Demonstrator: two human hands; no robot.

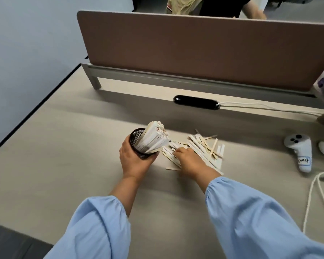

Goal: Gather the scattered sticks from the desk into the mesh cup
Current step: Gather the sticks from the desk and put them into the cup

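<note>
Two light-blue sleeves (94,230) reach out over the grey surface (73,156). The left hand (133,157) wraps its fingers around a black mesh cup (138,146), which is tipped a little to the right. The right hand (190,161) lies palm down on the scattered sticks (204,148) just right of the cup. Its fingers (178,151) are bent onto them, and I cannot tell whether they pinch one.

The sticks are slim, flat and pale, some white, some bare tan wood. The loose ones lie flat in a heap, most with their long axes running from far left to near right, and a few thin ones cross them. A thick bundle (155,137) stands in the cup, leaning up and to the far right.

Farther right lies a white controller (299,148), and beyond that a black oval port (195,102) and a brown divider panel (195,53).
</note>
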